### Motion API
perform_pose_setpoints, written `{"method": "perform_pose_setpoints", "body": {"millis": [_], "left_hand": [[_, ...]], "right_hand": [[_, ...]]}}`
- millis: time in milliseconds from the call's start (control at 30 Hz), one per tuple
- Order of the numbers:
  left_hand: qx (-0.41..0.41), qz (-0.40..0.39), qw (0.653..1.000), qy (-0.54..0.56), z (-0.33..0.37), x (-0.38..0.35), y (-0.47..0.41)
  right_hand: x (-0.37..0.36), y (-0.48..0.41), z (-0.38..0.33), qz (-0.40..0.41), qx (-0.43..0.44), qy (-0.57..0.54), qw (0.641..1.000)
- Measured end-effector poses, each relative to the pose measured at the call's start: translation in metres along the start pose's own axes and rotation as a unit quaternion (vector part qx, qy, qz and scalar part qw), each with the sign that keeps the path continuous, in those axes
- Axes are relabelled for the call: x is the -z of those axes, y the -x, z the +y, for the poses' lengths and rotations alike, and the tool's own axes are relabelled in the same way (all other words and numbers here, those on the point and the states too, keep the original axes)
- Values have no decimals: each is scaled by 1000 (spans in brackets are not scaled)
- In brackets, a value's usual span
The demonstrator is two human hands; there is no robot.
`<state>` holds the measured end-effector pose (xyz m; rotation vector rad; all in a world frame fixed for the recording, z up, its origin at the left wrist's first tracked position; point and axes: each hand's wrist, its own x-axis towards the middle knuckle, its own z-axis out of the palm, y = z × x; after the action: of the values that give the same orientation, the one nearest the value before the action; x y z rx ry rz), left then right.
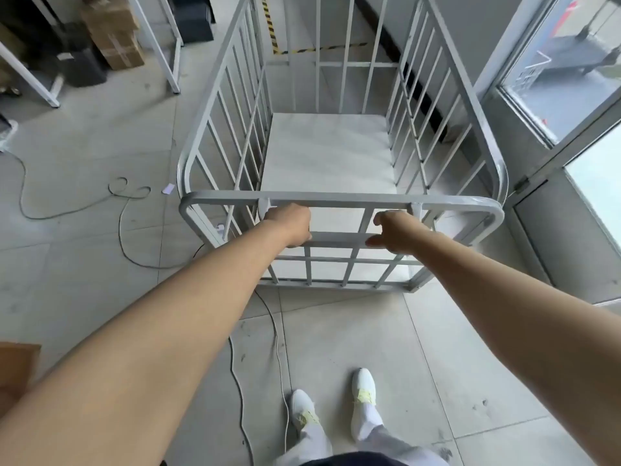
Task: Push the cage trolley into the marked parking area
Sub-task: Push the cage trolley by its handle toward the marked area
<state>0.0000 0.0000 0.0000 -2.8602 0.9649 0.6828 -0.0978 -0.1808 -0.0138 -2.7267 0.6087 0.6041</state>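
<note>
A grey metal cage trolley [339,198] with barred sides and an empty flat deck stands right in front of me. My left hand [291,224] is closed around the horizontal handle bar on the near side, at its left end. My right hand [393,230] sits at the bar's right end with the fingers loosely curled over it. Beyond the trolley's far end, yellow-and-black striped tape [270,28] runs along the floor and forms a corner.
Loose cables [124,210] trail over the tiled floor on the left and under the trolley's near edge. White shelf legs [168,52] and cardboard boxes [114,31] stand at the back left. A glass door and frame [537,153] close off the right side.
</note>
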Motion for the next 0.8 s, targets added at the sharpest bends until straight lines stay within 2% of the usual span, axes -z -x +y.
{"method": "perform_pose_setpoints", "body": {"millis": [200,600,800], "left_hand": [[3,-40,999,2,-4,-16,-10],[-18,-16,1000,-9,-12,-24,-42],[16,-31,999,22,-19,-11,-63]], "right_hand": [[-17,-11,1,-5,-14,6,1000],[-18,-33,13,-12,-39,55,998],[-9,-50,11,3,-60,43,997]]}}
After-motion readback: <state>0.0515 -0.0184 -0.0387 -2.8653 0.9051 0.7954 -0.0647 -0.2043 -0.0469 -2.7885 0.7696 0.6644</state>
